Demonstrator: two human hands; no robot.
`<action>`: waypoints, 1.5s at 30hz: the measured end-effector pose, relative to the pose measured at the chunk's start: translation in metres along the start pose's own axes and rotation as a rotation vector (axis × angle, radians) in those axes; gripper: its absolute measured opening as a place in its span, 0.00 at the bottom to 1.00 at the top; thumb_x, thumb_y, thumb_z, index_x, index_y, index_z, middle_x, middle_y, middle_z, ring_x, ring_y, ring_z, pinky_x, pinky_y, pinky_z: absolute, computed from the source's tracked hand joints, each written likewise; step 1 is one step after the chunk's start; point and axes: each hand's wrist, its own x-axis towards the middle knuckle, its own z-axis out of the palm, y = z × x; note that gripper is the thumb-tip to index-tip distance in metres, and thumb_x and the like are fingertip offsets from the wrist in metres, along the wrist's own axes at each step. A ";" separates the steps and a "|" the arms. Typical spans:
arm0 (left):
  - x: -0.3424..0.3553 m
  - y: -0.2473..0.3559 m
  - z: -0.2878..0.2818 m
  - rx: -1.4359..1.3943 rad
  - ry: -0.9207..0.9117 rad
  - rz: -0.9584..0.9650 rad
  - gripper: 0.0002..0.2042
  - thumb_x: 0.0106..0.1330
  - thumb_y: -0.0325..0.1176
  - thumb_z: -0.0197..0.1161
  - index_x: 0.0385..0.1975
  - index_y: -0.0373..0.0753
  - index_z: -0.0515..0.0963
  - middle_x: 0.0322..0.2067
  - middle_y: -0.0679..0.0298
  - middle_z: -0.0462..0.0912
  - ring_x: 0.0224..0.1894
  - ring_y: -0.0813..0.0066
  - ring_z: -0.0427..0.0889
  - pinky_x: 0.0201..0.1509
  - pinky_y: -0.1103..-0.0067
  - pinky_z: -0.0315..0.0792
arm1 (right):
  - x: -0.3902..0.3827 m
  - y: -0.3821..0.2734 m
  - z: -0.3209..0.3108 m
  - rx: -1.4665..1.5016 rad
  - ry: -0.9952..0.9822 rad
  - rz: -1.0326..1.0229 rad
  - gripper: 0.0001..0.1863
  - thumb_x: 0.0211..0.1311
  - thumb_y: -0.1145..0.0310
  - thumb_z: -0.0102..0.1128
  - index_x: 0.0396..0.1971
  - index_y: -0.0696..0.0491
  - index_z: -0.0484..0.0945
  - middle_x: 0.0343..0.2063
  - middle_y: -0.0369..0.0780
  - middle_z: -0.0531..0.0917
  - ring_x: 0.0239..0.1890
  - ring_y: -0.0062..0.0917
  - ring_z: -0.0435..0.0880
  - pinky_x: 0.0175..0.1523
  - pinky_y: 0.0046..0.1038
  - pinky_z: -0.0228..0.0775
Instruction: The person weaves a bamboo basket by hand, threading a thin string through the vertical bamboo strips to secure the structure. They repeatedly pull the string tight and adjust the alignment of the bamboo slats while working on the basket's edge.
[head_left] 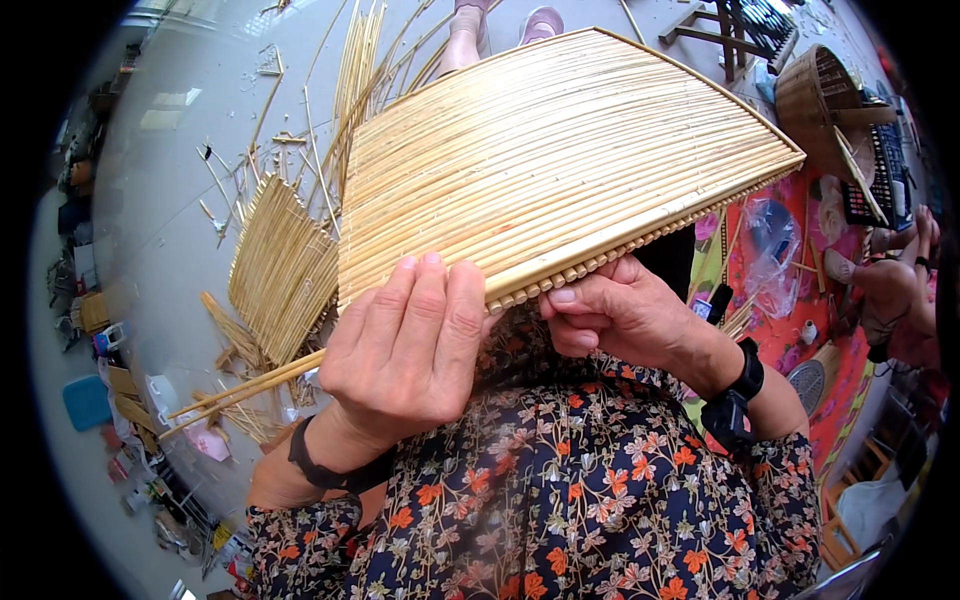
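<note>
A broad, pale panel of reed rods (pixel 540 150) bound side by side fills the space before me, tilted. Along its near edge runs a smooth split strip, with a row of small round rod ends below it. My left hand (pixel 405 345) is closed over the near left part of this edge, fingers on top and thumb hidden. From beneath that hand two thin reed sticks (pixel 250 388) reach out to the left. My right hand (pixel 640 315) is against the underside of the row of ends, thumb and fingers pinched together; what lies between them is hidden.
A smaller reed panel (pixel 280 270) stands at left among loose reeds (pixel 360 70) and scraps on the pale floor. At right are a woven basket (pixel 808 100), a red floral mat (pixel 770 350) with clear plastic (pixel 775 240), and another person's hand and legs. A person's feet show at the top.
</note>
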 end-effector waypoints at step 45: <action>0.041 -0.029 0.000 0.162 -0.013 -0.126 0.20 0.57 0.51 0.79 0.26 0.45 0.75 0.25 0.68 0.70 0.27 0.69 0.77 0.29 0.71 0.68 | 0.004 -0.012 0.027 -0.199 0.027 -0.188 0.12 0.82 0.67 0.59 0.34 0.56 0.80 0.25 0.30 0.76 0.25 0.14 0.70 0.33 0.22 0.65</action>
